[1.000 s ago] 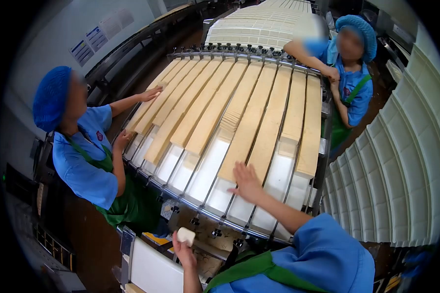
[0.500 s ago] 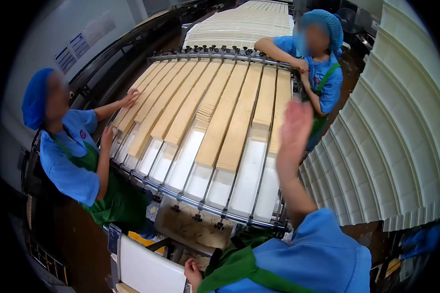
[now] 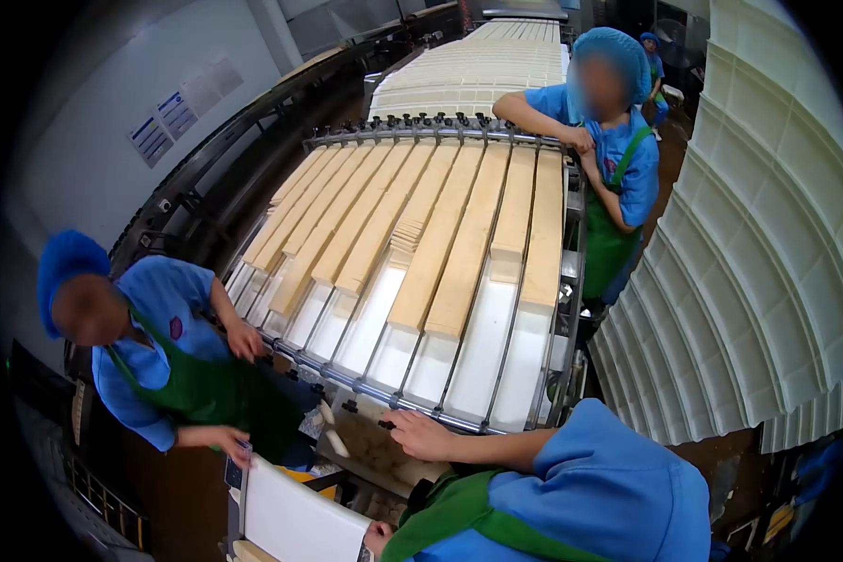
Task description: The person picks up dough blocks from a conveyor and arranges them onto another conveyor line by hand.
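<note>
The long pale blocks [image 3: 468, 253] lie side by side in the lanes of the worktop [image 3: 478, 351], running from 12 o'clock toward 6, their near ends uneven. A patch of slices [image 3: 407, 234] sits among them. At 6 o'clock the right hand [image 3: 421, 436] hangs near the front rail [image 3: 332, 372], its grip loosely spread, apparently empty, clear of the blocks. The left hand [image 3: 377, 541], also toward 6, is at the edge of a white panel [image 3: 300, 515]; the apron hides much of it, so I cannot tell its grip. This looks like a gap between handling the blocks; touching them again would call for a forward reach over the rail. Around 7 o'clock, pale scraps [image 3: 335, 443] show at the bin [image 3: 398, 468]. One co-worker [image 3: 173, 365] is at 8 o'clock, another [image 3: 618, 178] leans in at 1.
</note>
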{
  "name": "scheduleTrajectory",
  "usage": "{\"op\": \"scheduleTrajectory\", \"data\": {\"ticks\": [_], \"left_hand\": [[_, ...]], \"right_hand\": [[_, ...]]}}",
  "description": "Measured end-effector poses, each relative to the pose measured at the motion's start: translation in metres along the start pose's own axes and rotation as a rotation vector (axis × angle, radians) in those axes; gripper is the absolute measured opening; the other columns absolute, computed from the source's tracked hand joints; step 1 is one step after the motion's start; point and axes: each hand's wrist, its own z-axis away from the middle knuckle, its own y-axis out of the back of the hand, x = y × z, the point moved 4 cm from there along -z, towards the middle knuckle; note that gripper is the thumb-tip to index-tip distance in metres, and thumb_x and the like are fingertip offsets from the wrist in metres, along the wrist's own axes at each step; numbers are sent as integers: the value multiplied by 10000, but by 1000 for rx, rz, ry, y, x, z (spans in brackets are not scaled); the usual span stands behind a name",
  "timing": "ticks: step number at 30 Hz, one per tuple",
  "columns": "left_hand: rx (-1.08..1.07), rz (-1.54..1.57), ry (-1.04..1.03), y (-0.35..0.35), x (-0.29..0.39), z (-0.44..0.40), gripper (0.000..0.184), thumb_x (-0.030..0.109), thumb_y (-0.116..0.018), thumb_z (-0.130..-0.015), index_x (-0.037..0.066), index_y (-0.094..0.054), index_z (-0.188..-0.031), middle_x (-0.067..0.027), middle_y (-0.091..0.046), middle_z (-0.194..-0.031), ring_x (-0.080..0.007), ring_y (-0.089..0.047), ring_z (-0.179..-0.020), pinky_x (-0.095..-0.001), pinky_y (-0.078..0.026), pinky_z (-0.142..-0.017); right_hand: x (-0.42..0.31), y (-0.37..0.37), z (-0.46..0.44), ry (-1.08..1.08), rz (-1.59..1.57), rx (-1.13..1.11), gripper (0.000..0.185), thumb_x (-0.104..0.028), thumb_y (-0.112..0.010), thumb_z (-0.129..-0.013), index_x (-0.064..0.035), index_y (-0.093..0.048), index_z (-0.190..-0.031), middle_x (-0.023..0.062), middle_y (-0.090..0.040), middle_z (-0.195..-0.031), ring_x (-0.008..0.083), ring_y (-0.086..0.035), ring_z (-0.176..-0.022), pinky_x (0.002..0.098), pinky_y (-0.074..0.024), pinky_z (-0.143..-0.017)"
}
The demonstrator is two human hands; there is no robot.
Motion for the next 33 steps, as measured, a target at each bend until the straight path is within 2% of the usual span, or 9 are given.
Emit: {"op": "scheduleTrajectory", "data": {"ticks": [2, 8, 13, 16, 18, 19, 21, 27, 33], "left_hand": [[30, 0, 7, 2, 5, -1, 89, 132, -619, -772, 48, -611, -799, -127, -593, -609, -250, -575, -521, -368, -459, -526], [86, 8, 16, 2, 19, -10, 88, 127, -612, -776, 42, -608, -798, -128, -589, -612, -250, -570, -526, -367, -457, -531], [101, 21, 20, -6, 32, -13, 87, 122, -607, -779, 37, -605, -797, -129, -585, -615, -250, -566, -531, -366, -455, -534], [112, 18, 19, -7, 34, -13, 86, 119, -603, -781, 34, -604, -796, -130, -583, -617, -250, -563, -533, -365, -453, -536], [116, 15, 18, -8, 37, -14, 86, 117, -601, -783, 32, -603, -796, -130, -582, -618, -250, -561, -535, -365, -453, -538], [113, 14, 18, -8, 37, -14, 86, 116, -600, -783, 31, -602, -795, -130, -581, -618, -250, -561, -536, -364, -452, -539], [117, 13, 19, -9, 38, -14, 86, 114, -597, -785, 29, -601, -795, -131, -580, -620, -250, -559, -538, -364, -451, -540], [130, -1, 25, -3, 51, -13, 86, 108, -590, -789, 23, -598, -794, -132, -575, -623, -250, -554, -543, -363, -449, -544], [141, 2, 22, -3, 45, -14, 86, 102, -583, -793, 17, -595, -792, -133, -571, -626, -250, -549, -548, -361, -447, -549]], "right_hand": [[-3, 6, -3, -27, -47, -29, 179, -93, -614, -696, -8, -548, -839, 170, -461, -1212, 317, -464, -1107, 402, -387, -925], [-6, 8, -2, 40, -43, 87, 136, -120, -622, -722, -52, -515, -769, 124, -472, -1195, 279, -509, -1030, 362, -439, -826], [-6, 9, -1, 45, -61, 95, 147, -148, -618, -771, -60, -515, -715, 102, -463, -1223, 267, -500, -1053, 356, -434, -840], [-9, 10, -1, 113, -64, 129, 150, -186, -613, -794, -70, -520, -772, 74, -497, -1136, 248, -500, -1034, 367, -431, -829], [-4, -4, -2, 65, -33, -34, 165, -226, -597, -816, -86, -513, -840, 54, -519, -984, 234, -507, -986, 365, -431, -805], [-2, -8, 1, 59, -37, -28, 165, -226, -597, -816, -86, -513, -840, 54, -519, -984, 234, -507, -986, 365, -431, -805], [-3, -7, 1, 106, -100, 24, 160, -244, -559, -852, -99, -498, -883, 61, -513, -863, 249, -529, -898, 370, -441, -750], [-1, -13, 3, 24, -137, -94, 214, -290, -514, -888, -93, -469, -817, 92, -543, -769, 293, -566, -757, 403, -460, -646], [-3, -14, 2, 26, -164, -84, 263, -309, -527, -875, -81, -472, -758, 97, -544, -714, 286, -577, -730, 396, -465, -623]]}}
